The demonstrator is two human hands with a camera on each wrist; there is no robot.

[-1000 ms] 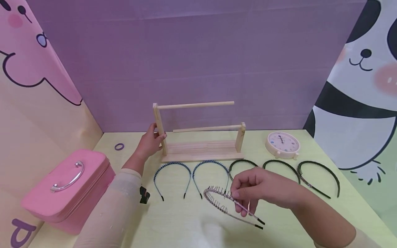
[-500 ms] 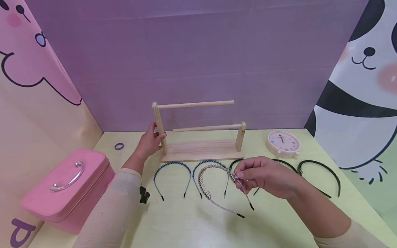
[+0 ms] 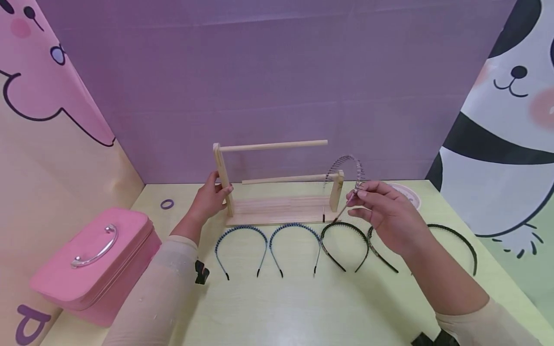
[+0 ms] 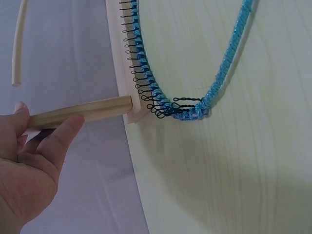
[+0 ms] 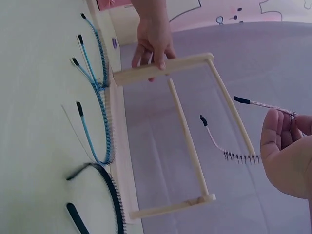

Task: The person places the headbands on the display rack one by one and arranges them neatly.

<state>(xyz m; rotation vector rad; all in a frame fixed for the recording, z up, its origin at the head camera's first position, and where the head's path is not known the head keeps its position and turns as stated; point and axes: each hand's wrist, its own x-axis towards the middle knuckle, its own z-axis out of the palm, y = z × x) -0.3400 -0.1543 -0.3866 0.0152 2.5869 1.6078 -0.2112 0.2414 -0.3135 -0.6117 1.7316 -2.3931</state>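
Observation:
My left hand (image 3: 210,196) grips the left upright of a wooden rack (image 3: 281,204), thumb and fingers on either side of the post. Two wooden rods run across the rack, the upper one fixed at the left, the lower one at the right. In my right hand (image 3: 385,211) a pinkish headband (image 3: 346,161) with wire teeth is pinched by one side. It is raised beside the rack's right post, arch up and black tips down, overlapping the lower rod's end in the head view. The right wrist view shows the headband's teeth (image 5: 241,158) near the upper rod's free end.
Two blue headbands (image 3: 241,228) and several black headbands (image 3: 345,225) lie in a row before the rack. A pink case (image 3: 95,259) stands at the left, a purple ring (image 3: 167,204) behind it. A pale pink clock (image 3: 409,193) is partly hidden behind my right hand.
My right hand has lifted the pinkish headband from low over the table up and back to the rack's right end, turning its arch upward. The left hand stays on the post.

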